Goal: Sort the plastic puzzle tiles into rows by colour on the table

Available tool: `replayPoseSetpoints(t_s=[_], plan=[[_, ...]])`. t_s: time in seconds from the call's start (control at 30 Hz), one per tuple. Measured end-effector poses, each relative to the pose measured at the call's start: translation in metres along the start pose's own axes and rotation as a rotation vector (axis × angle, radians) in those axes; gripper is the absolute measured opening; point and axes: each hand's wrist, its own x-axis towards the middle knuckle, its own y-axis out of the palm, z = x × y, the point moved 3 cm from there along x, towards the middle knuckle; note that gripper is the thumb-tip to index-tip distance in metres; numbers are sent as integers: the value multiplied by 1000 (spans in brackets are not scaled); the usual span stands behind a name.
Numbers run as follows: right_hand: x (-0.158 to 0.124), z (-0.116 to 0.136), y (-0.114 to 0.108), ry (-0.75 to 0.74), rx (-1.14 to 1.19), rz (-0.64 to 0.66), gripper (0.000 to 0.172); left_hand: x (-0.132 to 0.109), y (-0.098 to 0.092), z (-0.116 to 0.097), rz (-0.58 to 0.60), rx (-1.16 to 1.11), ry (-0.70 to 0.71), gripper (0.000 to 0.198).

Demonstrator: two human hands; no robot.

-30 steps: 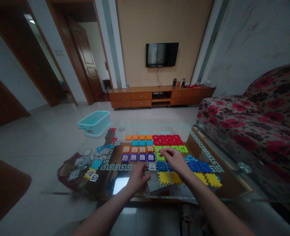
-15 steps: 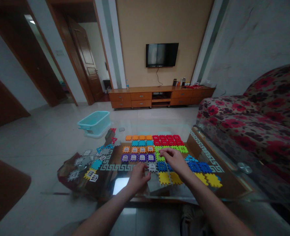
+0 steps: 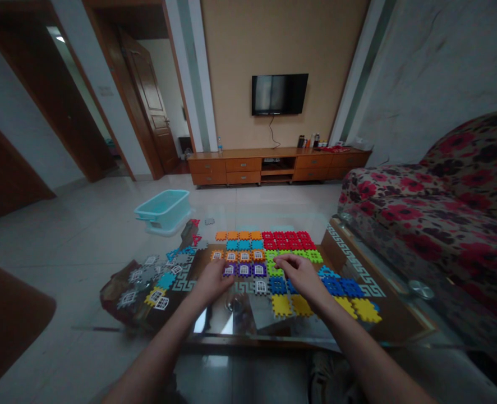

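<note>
My left hand (image 3: pixel 212 279) reaches over the left end of the row of purple window tiles (image 3: pixel 244 270), covering the leftmost one. Its fingers are stretched forward and its thumb is apart, close to a purple tile. My right hand (image 3: pixel 301 270) hovers by the lime green tiles (image 3: pixel 314 256), thumb and fingertips pinched together; anything between them is too small to make out. Just above lies a row of orange tiles with white windows (image 3: pixel 244 256). A grey window tile (image 3: pixel 261 287) sits below the purple row, beside dark blue tiles (image 3: pixel 343 287) and yellow tiles (image 3: pixel 302 306).
Red tiles (image 3: pixel 289 240), plain orange tiles (image 3: pixel 238 235) and light blue tiles (image 3: pixel 244 245) lie farther back on the glass table (image 3: pixel 248 325). Loose mixed pieces (image 3: pixel 150 275) are heaped at the left. A turquoise bin (image 3: pixel 164 207) stands beyond; a flowered sofa (image 3: pixel 433 207) is at the right.
My left hand has moved left and slightly forward, from beside the grey window tile to the left end of the purple row. My right hand stays almost where it was.
</note>
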Motion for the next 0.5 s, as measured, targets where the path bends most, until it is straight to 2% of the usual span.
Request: replayPoseSetpoints(t_s=[0.13, 0.17, 0.23, 0.37, 0.5], plan=[[0, -1, 0, -12, -11, -1, 29, 1, -41, 61, -110, 303, -242, 29], [0, -1, 0, -18, -11, -1, 29, -2, -50, 76, -153, 374, -326, 33], [1, -2, 1, -24, -9, 2, 29, -10, -62, 104, -167, 468, -454, 41], [1, -2, 2, -15, -13, 4, 29, -26, -72, 144, -153, 561, -625, 50], [1, -1, 1, -22, -21, 10, 29, -35, -68, 167, -124, 532, -750, 55]])
